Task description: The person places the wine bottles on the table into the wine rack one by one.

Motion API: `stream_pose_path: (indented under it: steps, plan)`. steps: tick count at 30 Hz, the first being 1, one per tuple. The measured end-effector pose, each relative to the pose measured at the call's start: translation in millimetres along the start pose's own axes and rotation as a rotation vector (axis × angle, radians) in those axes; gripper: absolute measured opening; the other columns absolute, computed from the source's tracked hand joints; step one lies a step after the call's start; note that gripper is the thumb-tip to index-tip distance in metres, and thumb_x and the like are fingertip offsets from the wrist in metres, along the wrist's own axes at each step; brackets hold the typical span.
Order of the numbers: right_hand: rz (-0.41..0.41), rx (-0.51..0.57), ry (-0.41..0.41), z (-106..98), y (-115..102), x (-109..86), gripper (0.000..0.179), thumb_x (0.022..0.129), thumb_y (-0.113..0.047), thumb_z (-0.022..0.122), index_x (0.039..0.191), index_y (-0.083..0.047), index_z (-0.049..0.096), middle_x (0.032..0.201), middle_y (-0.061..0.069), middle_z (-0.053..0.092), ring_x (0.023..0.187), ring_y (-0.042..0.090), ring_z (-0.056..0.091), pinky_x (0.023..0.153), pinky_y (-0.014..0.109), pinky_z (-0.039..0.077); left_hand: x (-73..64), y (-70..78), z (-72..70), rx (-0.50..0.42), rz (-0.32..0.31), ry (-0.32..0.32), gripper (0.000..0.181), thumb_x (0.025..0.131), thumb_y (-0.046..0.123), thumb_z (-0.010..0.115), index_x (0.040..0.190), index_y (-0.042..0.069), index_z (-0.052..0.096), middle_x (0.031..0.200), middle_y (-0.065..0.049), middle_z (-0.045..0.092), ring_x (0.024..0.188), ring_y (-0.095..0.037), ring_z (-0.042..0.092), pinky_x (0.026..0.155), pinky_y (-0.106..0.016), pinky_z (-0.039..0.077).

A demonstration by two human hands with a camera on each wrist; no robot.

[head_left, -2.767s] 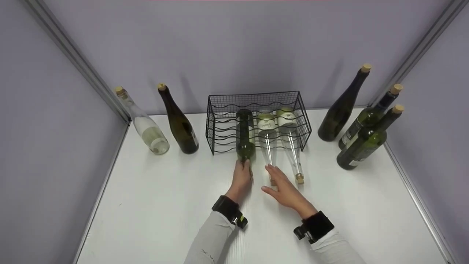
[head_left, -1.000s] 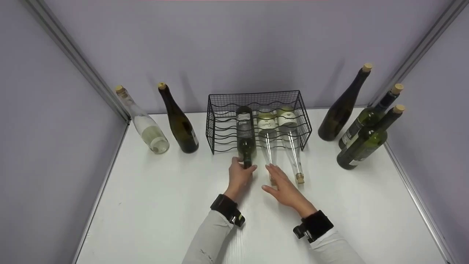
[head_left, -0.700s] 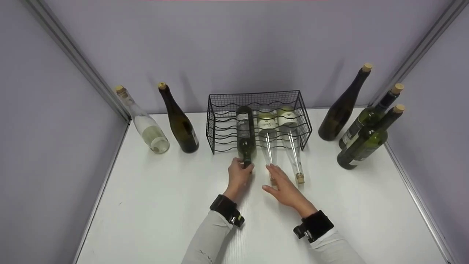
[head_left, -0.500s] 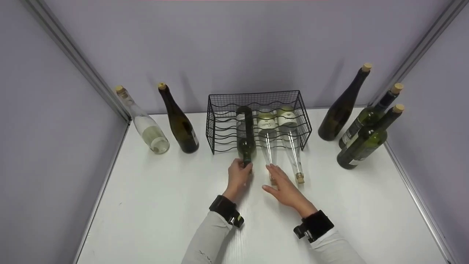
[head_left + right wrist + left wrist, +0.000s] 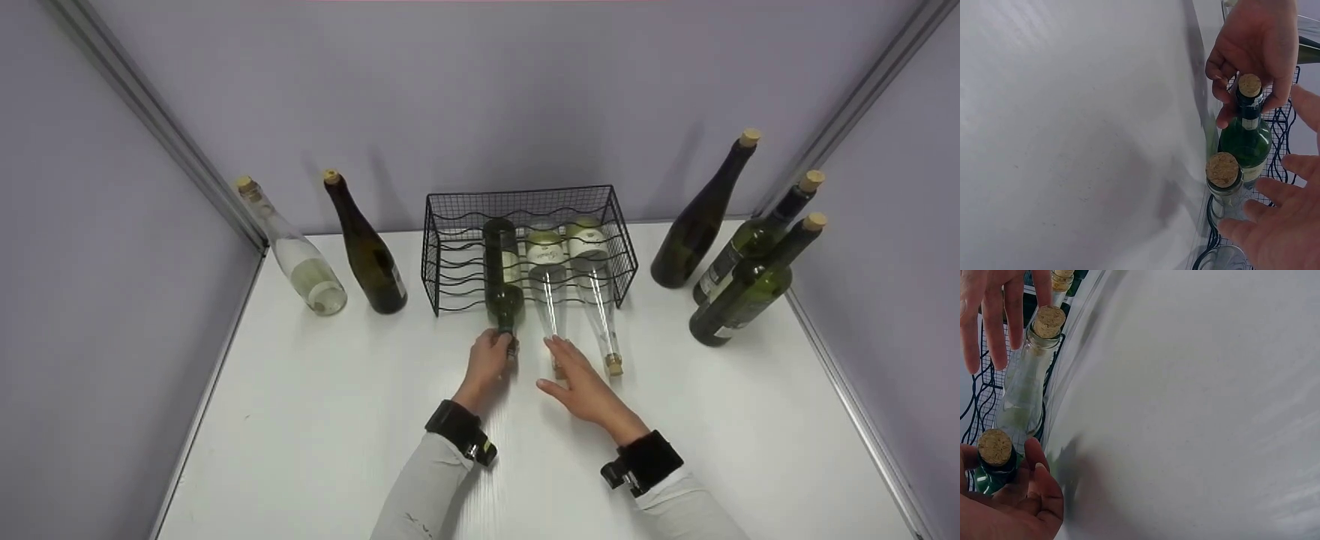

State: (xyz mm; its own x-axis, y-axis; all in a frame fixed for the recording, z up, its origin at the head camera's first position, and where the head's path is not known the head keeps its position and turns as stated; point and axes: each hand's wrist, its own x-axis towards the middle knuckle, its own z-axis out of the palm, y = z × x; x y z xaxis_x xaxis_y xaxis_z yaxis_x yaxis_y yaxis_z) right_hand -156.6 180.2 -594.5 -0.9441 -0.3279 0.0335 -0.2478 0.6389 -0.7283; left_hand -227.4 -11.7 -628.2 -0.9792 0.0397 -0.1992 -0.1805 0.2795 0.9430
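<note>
In the head view a green wine bottle (image 5: pixel 501 292) lies in a black wire bottle rack (image 5: pixel 519 191), its neck toward me. My left hand (image 5: pixel 486 364) grips that neck, thumb on top; the cork (image 5: pixel 995 447) shows between the fingers in the left wrist view. Two clear corked bottles lie alongside to the right: a middle clear bottle (image 5: pixel 548 281) and an outer clear bottle (image 5: pixel 591 277). Over the middle one's neck my right hand (image 5: pixel 586 390) is spread, fingers straight, hiding part of it. Its cork (image 5: pixel 1222 170) is beside the fingers in the right wrist view.
Left of the rack stand a clear bottle (image 5: pixel 304 274) and a brown bottle (image 5: pixel 371 259). To the right stand a dark bottle (image 5: pixel 694 225) and two green bottles, the nearer green bottle (image 5: pixel 750 296) overlapping the other. Walls enclose the white table (image 5: pixel 315 435) on three sides.
The green bottle has turned in the rack: its label faced up a second ago and now shows at its right side. My left thumb has shifted across the neck. The right hand stays put.
</note>
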Motion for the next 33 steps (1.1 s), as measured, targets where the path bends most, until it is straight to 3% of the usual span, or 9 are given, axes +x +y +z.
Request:
stream_pose_path:
  steps: [6, 11, 17, 26, 33]
  plan:
    - [0.0, -0.002, -0.002, 0.5, -0.5, 0.5, 0.073, 0.095, -0.032, 0.066, 0.153, -0.004, 0.031, 0.157, 0.022, 0.025, 0.145, 0.038, 0.018, 0.115, 0.052, 0.019, -2.3, -0.2, 1.9, 0.048, 0.039, 0.084, 0.042, 0.088, 0.032, 0.072, 0.112, -0.001, 0.059, 0.079, -0.004, 0.065, 0.065, -0.015, 0.06, 0.059, -0.028, 0.049]
    - [-0.003, 0.006, -0.003, 1.2, -1.7, 0.8, 0.072, 0.096, -0.033, 0.065, 0.153, -0.005, 0.032, 0.157, 0.022, 0.025, 0.145, 0.038, 0.019, 0.114, 0.053, 0.02, -5.0, 1.5, -0.2, 0.036, 0.047, 0.121, 0.042, 0.086, 0.029, 0.075, 0.111, 0.0, 0.059, 0.074, -0.003, 0.065, 0.061, -0.015, 0.06, 0.055, -0.027, 0.047]
    - [-0.002, 0.001, -0.002, 2.4, -3.3, 0.9, 0.072, 0.095, -0.032, 0.066, 0.153, -0.005, 0.032, 0.157, 0.022, 0.025, 0.145, 0.037, 0.019, 0.114, 0.053, 0.022, -5.8, 1.7, -2.4, 0.011, 0.068, 0.084, 0.035, 0.091, 0.025, 0.069, 0.112, -0.002, 0.063, 0.077, -0.003, 0.068, 0.067, -0.021, 0.065, 0.055, -0.026, 0.048]
    - [-0.02, -0.036, -0.024, 5.0, -4.4, 1.9, 0.072, 0.096, -0.033, 0.065, 0.154, -0.007, 0.03, 0.158, 0.021, 0.023, 0.146, 0.036, 0.017, 0.114, 0.052, 0.021, -2.3, -2.4, -1.5, -0.006, 0.049, 0.019, 0.035, 0.098, 0.026, 0.058, 0.118, -0.003, 0.064, 0.081, -0.002, 0.066, 0.069, -0.012, 0.06, 0.061, -0.027, 0.05]
    - [-0.02, -0.031, -0.02, 5.9, -5.9, 1.9, 0.072, 0.095, -0.033, 0.066, 0.154, -0.007, 0.031, 0.158, 0.021, 0.024, 0.146, 0.037, 0.017, 0.114, 0.052, 0.021, -2.3, -3.0, -5.2, -0.051, 0.054, -0.052, 0.029, 0.102, 0.027, 0.053, 0.106, 0.001, 0.065, 0.083, -0.003, 0.065, 0.066, -0.013, 0.054, 0.058, -0.026, 0.045]
